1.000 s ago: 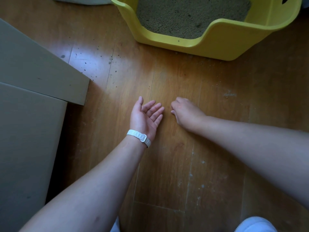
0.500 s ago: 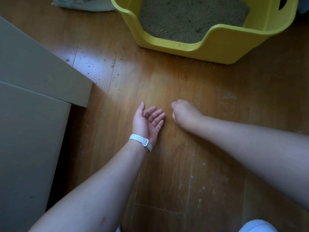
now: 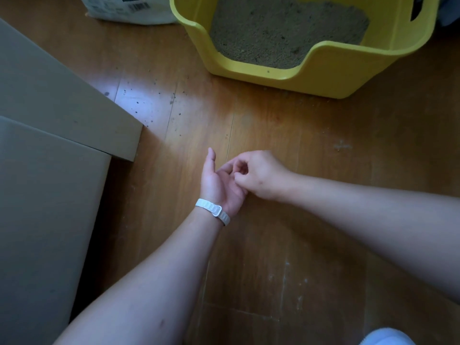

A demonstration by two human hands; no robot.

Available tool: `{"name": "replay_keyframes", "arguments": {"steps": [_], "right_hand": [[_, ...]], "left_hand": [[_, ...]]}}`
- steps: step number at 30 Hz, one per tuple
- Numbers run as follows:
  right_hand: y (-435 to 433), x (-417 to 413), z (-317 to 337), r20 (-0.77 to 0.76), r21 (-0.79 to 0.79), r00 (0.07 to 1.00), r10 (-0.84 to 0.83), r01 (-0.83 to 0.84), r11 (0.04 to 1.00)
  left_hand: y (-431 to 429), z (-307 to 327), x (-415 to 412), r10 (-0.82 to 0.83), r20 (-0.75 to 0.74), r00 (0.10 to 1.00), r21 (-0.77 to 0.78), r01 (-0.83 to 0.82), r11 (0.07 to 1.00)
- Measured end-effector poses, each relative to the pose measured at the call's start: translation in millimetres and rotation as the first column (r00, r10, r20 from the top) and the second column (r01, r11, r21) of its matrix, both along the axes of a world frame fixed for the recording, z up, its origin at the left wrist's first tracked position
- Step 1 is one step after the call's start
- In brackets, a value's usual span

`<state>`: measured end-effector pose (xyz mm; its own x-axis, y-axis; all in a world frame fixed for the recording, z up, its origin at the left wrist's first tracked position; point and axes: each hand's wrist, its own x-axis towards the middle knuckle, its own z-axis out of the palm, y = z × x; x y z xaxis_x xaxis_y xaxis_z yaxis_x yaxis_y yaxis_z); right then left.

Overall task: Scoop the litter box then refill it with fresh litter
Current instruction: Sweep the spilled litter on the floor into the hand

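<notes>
A yellow litter box (image 3: 331, 70) stands on the wooden floor at the top, filled with grey-brown litter (image 3: 281, 33). A white litter bag (image 3: 129, 8) lies at the top left beside it. My left hand (image 3: 216, 183), with a white band on its wrist, is palm up low over the floor with fingers apart. My right hand (image 3: 258, 174) has its fingers pinched together over the left palm; whether they hold any grains is too small to tell. Loose dark grains (image 3: 139, 105) speckle the floor in front of the box.
A large brown cardboard box (image 3: 49, 170) with an open flap fills the left side. A pale rounded object (image 3: 388, 337) shows at the bottom right edge. Bare wooden floor (image 3: 286, 125) lies between my hands and the litter box.
My right hand has moved from the floor onto my left palm and pinched its fingers. The view has tilted, showing more of the litter box and bag.
</notes>
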<state>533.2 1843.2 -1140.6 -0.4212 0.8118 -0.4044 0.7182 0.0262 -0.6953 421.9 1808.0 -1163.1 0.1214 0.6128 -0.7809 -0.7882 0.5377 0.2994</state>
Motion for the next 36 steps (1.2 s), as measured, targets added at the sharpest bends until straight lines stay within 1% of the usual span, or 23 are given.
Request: {"name": "replay_keyframes", "arguments": {"steps": [2, 4, 6, 9, 14, 16, 19, 20, 22, 24, 26, 29, 36], "right_hand": [[-8.0, -11.1, 5.3, 0.012, 0.028, 0.996, 0.089, -0.089, 0.996], [-14.1, -18.6, 10.2, 0.058, 0.07, 0.982, 0.181, -0.185, 0.98], [-15.5, -20.6, 11.9, 0.056, 0.102, 0.977, 0.204, -0.209, 0.973], [-15.9, -16.9, 6.3, 0.012, 0.157, 0.975, 0.223, -0.222, 0.962], [-15.5, -4.2, -2.6, -0.075, 0.265, 0.983, 0.165, -0.14, 0.954], [-10.1, 3.8, -4.8, -0.076, 0.286, 0.99, 0.115, -0.089, 0.954], [1.8, 18.4, -16.0, -0.033, 0.32, 0.999, 0.021, -0.009, 0.947], [6.3, 25.3, -20.4, -0.002, 0.313, 1.0, -0.023, 0.022, 0.949], [14.1, 40.4, -30.0, 0.092, 0.247, 0.993, -0.072, 0.047, 0.968], [18.6, 56.1, -41.1, 0.178, 0.156, 0.984, -0.03, 0.001, 0.988], [18.6, 67.0, -48.4, 0.222, 0.099, 0.975, 0.008, -0.031, 0.995], [17.7, 70.6, -53.2, 0.23, 0.085, 0.973, 0.034, -0.055, 0.995], [18.6, 58.9, -55.6, 0.219, 0.13, 0.971, 0.094, -0.125, 0.984]], "left_hand": [[2.5, 2.5, -0.9, -0.012, 0.05, 0.999, -0.006, 0.013, 1.0], [3.9, 4.2, -1.8, -0.015, 0.052, 0.999, -0.001, 0.015, 1.0], [3.5, 5.3, -3.2, -0.008, 0.075, 0.997, 0.014, 0.007, 1.0], [2.3, 4.7, -5.9, 0.016, 0.113, 0.994, 0.023, -0.019, 1.0], [2.2, 1.3, -12.3, 0.054, 0.129, 0.99, 0.025, -0.058, 0.998], [2.2, 0.1, -15.7, 0.077, 0.081, 0.994, 0.013, -0.078, 0.997], [2.3, -0.1, -20.1, 0.072, -0.003, 0.997, -0.005, -0.072, 0.997], [2.1, -0.2, -21.3, 0.07, -0.016, 0.997, -0.01, -0.07, 0.998], [1.1, -1.2, -24.2, 0.071, -0.024, 0.997, -0.02, -0.071, 0.997], [-0.4, -2.5, -25.7, 0.078, -0.029, 0.996, -0.03, -0.079, 0.996], [-1.5, -3.2, -25.8, 0.077, -0.034, 0.996, -0.039, -0.078, 0.996], [-2.0, -4.3, -24.5, 0.061, -0.041, 0.997, -0.047, -0.063, 0.997], [-5.4, -9.2, -20.6, 0.029, -0.056, 0.998, -0.064, -0.032, 0.997]]}}
